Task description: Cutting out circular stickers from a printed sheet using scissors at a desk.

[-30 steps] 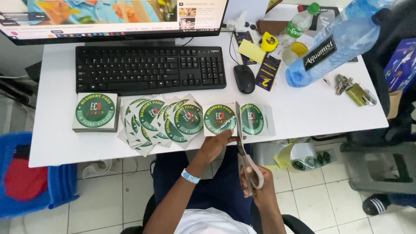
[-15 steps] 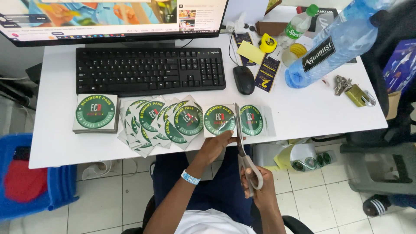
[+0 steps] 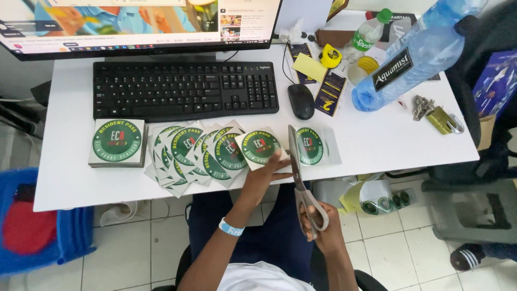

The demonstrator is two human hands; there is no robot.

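A seated person worked at a white desk (image 3: 377,145), cutting a strip of round green stickers (image 3: 309,145) with a pair of scissors (image 3: 299,178). The right hand (image 3: 323,229) gripped the scissors' handles below the desk edge, fingers curled through the loops, with the blades pointing up and away across the strip between two stickers; how far the blades were parted could not be told. The left hand (image 3: 264,175), a pale blue band at its wrist, lay just left of the blades, its fingers pressed flat on the strip beside a square-cut sticker (image 3: 259,148) at the desk's near edge. Further left, loose cut stickers (image 3: 188,153) lay fanned and overlapping, and a squared stack of them (image 3: 117,143) sat apart near the desk's left end. Behind these stood a black keyboard (image 3: 183,89) and a black mouse (image 3: 300,101), with a large water bottle (image 3: 414,56) lying tilted at the right and a brass padlock with keys (image 3: 439,116) nearby.
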